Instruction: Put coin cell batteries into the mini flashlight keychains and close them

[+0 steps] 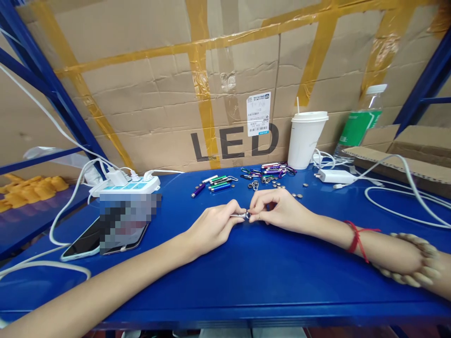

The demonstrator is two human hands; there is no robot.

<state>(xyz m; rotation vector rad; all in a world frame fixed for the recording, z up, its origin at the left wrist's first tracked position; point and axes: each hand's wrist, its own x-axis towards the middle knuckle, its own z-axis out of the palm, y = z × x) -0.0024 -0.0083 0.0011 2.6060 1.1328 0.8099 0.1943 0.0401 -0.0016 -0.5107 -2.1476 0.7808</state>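
Observation:
Both my hands meet over the middle of the blue table (246,277). My left hand (214,225) is closed around a small silver mini flashlight (240,215), pinching its body. My right hand (273,210) is closed in a pinch on the flashlight's right end; what it holds there is too small to make out. A red string and a bead bracelet sit on my right wrist. Behind my hands lie several coloured mini flashlights (217,183), a second heap of them with carabiners (271,169), and several small round button cells (282,188).
A white power strip (132,186) with plugged chargers and a phone (84,244) lie at the left. A white lidded cup (306,139), a plastic bottle (359,122), a white charger (334,176) with cables and an open carton (405,157) stand at the right. A cardboard wall marked LED (232,141) closes the back.

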